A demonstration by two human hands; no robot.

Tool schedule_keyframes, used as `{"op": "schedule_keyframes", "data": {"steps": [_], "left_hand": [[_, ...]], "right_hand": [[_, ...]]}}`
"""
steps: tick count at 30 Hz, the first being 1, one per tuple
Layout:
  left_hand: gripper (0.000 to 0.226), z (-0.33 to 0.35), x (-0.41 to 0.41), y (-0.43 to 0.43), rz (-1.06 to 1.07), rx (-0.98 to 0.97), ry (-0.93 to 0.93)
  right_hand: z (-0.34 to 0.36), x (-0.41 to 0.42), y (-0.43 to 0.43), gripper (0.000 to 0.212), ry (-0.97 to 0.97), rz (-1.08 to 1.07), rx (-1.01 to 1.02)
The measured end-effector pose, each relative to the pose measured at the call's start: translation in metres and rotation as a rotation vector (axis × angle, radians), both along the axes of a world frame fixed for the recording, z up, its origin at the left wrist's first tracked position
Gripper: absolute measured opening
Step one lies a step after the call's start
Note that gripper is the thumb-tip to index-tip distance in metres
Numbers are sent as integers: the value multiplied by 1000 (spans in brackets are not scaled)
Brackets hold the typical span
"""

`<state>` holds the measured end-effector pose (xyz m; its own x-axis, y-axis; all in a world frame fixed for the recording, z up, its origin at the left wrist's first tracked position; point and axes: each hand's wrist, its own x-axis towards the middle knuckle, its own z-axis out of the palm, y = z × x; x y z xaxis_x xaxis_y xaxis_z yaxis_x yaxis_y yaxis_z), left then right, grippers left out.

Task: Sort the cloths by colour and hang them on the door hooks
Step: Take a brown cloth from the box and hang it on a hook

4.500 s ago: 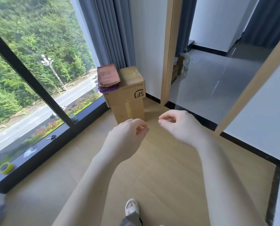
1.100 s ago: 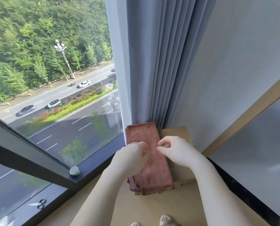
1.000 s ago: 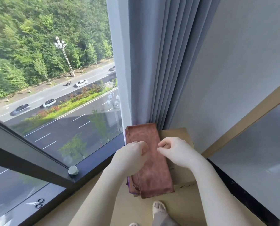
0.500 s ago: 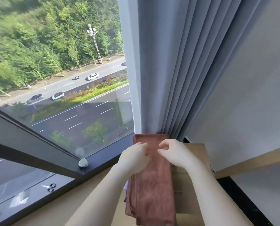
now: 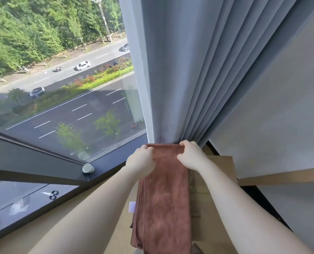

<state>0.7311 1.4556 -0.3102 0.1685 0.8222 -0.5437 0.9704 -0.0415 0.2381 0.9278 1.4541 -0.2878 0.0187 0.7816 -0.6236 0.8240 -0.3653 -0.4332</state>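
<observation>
Pinching the far corners of the brown cloth (image 5: 165, 189), your left hand (image 5: 140, 162) and right hand (image 5: 191, 156) curl their fingers (image 5: 186, 143) over its edge, probably to lift the top layer alone. It lies folded on the box (image 5: 220, 173) beside the curtain (image 5: 180, 70).

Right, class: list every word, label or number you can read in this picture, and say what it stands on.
Nothing can be read here.
White tag on the brown cloth: too small to read.
Faint print on the cardboard box: too blurred to read.
</observation>
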Motion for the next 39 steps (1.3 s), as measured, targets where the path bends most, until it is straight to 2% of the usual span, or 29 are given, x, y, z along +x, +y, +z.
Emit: {"op": "schedule_keyframes", "data": {"steps": [2, 6, 11, 16, 19, 22, 24, 26, 30, 33, 36, 39], "left_hand": [[30, -12, -1, 10, -10, -10, 15], [48, -26, -3, 28, -18, -45, -40], [52, -37, -3, 42, -78, -87, -14], [56, -42, 2, 43, -77, 0, 18], [51, -44, 0, 44, -9, -18, -41], [32, -45, -6, 43, -10, -36, -39], [25, -44, -10, 40, -9, -36, -29], [27, -41, -13, 37, 16, -38, -51], [26, -28, -15, 29, 116, -65, -187], [18, -18, -18, 22, 312, -86, -337], [18, -10, -27, 14, 615, -186, -671], [17, 2, -30, 3, 716, -330, -918]], "right_hand": [[-12, 0, 7, 66, 4, -31, -15], [-28, 2, 16, 69, -7, -91, -17], [-42, 3, 19, 69, -13, -99, -53], [-53, 1, 19, 65, 3, -193, 5], [-58, -1, 18, 56, 23, -263, 42], [-60, -3, 13, 40, 19, -311, 38], [-59, -5, 8, 39, 30, -350, 44], [-56, -7, 4, 40, 59, -378, 66], [-49, -7, -7, 38, 172, -505, 135], [-42, -5, -17, 37, 310, -618, 149], [-33, -4, -29, 18, 512, -743, 158], [-22, -4, -41, 12, 626, -825, 202]]}}
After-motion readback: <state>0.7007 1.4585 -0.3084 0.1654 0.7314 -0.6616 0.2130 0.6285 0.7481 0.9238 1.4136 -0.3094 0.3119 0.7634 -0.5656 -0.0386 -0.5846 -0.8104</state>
